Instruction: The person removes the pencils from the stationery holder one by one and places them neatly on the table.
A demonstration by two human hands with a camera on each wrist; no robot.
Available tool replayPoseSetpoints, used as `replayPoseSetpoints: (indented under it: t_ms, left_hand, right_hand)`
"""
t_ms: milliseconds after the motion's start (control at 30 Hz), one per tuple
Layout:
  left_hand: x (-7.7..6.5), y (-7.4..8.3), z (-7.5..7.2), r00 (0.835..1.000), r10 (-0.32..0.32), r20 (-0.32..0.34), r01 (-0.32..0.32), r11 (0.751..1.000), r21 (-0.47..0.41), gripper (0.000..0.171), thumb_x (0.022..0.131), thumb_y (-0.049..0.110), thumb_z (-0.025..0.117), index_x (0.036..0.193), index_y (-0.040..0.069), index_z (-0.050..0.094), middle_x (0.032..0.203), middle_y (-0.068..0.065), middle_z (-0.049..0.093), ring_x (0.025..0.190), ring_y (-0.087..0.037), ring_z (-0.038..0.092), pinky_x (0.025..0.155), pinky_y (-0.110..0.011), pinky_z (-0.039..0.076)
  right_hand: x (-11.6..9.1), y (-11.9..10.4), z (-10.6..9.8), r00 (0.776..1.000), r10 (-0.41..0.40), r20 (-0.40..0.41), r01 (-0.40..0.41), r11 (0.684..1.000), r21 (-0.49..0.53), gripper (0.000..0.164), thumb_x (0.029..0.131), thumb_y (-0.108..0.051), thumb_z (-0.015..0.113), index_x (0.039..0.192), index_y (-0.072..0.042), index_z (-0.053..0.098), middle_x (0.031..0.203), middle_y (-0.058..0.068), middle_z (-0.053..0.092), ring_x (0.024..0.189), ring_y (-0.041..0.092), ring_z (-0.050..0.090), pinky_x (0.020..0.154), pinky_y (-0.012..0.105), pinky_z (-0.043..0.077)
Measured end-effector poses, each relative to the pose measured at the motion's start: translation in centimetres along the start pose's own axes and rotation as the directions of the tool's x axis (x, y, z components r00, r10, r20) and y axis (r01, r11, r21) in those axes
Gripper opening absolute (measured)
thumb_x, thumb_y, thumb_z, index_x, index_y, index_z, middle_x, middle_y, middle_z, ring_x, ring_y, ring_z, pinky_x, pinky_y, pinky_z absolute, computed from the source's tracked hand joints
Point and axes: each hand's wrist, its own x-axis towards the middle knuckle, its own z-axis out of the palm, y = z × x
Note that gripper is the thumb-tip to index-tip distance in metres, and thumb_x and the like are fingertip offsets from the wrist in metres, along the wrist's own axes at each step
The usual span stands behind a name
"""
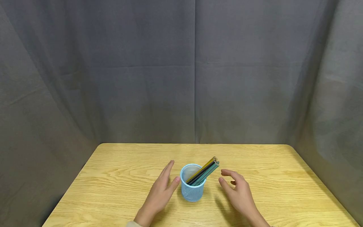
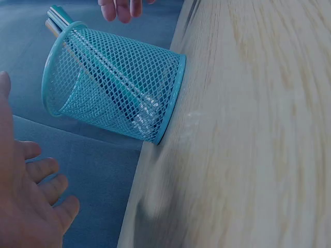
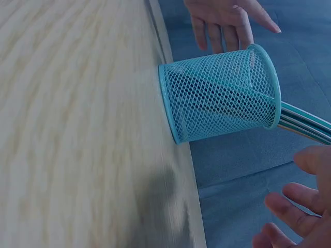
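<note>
A light-blue mesh pen cup (image 1: 192,192) stands upright on the wooden table. Several pencils (image 1: 202,172), yellow, black and green, lean in it toward the right, their ends above the rim. Left of the cup is my left hand (image 1: 159,193), fingers stretched forward and thumb near the rim. My right hand (image 1: 239,194) is on the other side, fingers loosely bent, a gap between it and the pencils. In the left wrist view the cup (image 2: 119,82) shows the pencils through its mesh. The right wrist view has both hands apart from the cup (image 3: 220,95), holding nothing.
The light wooden table (image 1: 113,176) has rounded far corners. Grey cloth curtains (image 1: 141,78) hang behind it and along both sides, with a vertical seam near the middle.
</note>
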Motion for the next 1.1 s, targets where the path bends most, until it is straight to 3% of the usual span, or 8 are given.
replayPoseSetpoints:
  t_ms: [367, 800, 1100]
  left_hand:
    - [0.6, 0.0, 0.9, 0.999, 0.031, -0.016, -0.032, 0.998, -0.056, 0.064, 0.102, 0.04, 0.053, 0.158, 0.025, 0.025, 0.159, 0.002, 0.027, 0.144, -0.024, 0.027, 0.112, -0.053, 0.025]
    - [1.2, 0.4, 2.1, 1.0, -0.002, 0.021, 0.005, 0.985, -0.173, 0.075, 0.095, 0.04, 0.065, 0.157, 0.026, 0.024, 0.158, 0.0, 0.031, 0.142, -0.027, 0.032, 0.109, -0.057, 0.029]
    - [1.7, 0.4, 2.6, 0.996, -0.024, 0.081, 0.044, 0.967, -0.25, 0.079, 0.093, 0.044, 0.067, 0.157, 0.029, 0.023, 0.159, 0.003, 0.028, 0.143, -0.025, 0.029, 0.111, -0.051, 0.029]
  right_hand:
    - [0.7, -0.8, 0.6, 0.999, 0.034, 0.0, -0.033, 0.994, 0.104, 0.02, 0.092, -0.017, 0.073, 0.111, -0.012, 0.071, 0.109, 0.001, 0.071, 0.108, 0.019, 0.061, 0.083, 0.047, 0.05]
    - [1.0, -1.3, 1.2, 0.996, 0.082, 0.025, -0.086, 0.982, 0.168, 0.016, 0.09, -0.019, 0.075, 0.104, -0.012, 0.073, 0.105, -0.001, 0.071, 0.105, 0.015, 0.061, 0.082, 0.04, 0.05]
    - [1.2, -1.8, 1.5, 0.992, 0.117, 0.053, -0.125, 0.971, 0.204, 0.015, 0.089, -0.021, 0.076, 0.102, -0.015, 0.074, 0.104, -0.003, 0.071, 0.104, 0.015, 0.061, 0.081, 0.035, 0.05]
